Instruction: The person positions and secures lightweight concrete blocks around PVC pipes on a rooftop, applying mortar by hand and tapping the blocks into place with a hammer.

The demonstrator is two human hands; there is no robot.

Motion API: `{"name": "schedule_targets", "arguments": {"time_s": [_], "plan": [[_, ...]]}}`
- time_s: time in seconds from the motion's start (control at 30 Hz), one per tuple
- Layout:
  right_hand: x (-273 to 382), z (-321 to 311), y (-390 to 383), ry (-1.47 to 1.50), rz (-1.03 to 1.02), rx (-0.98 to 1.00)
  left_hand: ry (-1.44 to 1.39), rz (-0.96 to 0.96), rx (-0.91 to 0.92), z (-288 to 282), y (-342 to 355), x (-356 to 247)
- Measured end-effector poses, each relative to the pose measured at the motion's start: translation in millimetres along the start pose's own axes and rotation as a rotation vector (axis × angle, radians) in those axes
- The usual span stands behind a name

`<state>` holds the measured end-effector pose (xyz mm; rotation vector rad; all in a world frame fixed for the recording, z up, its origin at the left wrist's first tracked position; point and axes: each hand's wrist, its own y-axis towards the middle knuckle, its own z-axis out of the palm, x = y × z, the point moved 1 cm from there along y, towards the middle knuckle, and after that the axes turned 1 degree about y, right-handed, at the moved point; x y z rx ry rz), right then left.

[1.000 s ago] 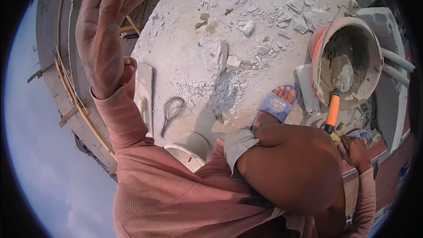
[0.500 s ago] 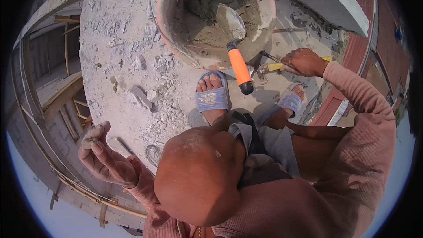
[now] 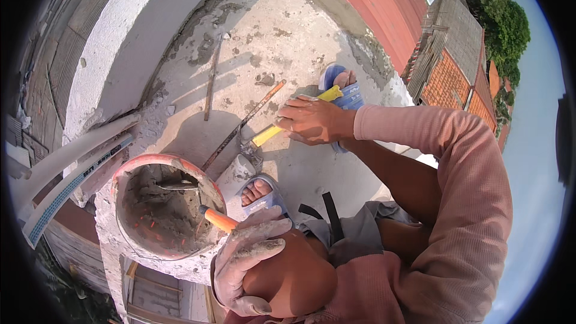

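Observation:
My right hand is closed around a yellow bar-shaped tool, held above the concrete beside my right foot. Both ends of the tool stick out past the fingers. My left hand, coated in grey dust, has its fingers apart and lies over my bent knee. Close to its fingertips is the orange handle of a trowel; the hand hides the handle's far end. The trowel's blade rests in wet mortar inside a round, cement-crusted bucket at the left.
A rusty rod slants across the concrete beyond the bucket, with a thin stick farther off. Pale pipes jut in at the left, near a low concrete wall. Red metal roofing borders the slab's far right.
The view has swung right, so the bucket now sits at the left. My left hand has come over the knee near the trowel handle. The right hand keeps hold of the yellow tool.

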<state>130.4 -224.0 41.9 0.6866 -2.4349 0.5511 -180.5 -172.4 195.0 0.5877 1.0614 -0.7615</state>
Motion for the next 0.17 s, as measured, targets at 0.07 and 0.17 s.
{"name": "schedule_targets", "arguments": {"time_s": [0.07,0.17], "plan": [[21.3,-28.5,-14.0,-0.102,0.129,-0.041,0.021,0.018,0.116,1.0,5.4,5.7],[51.6,-61.2,-74.8,-0.125,0.529,0.046,-0.079,-0.047,0.102,7.3,2.9,11.1]]}}
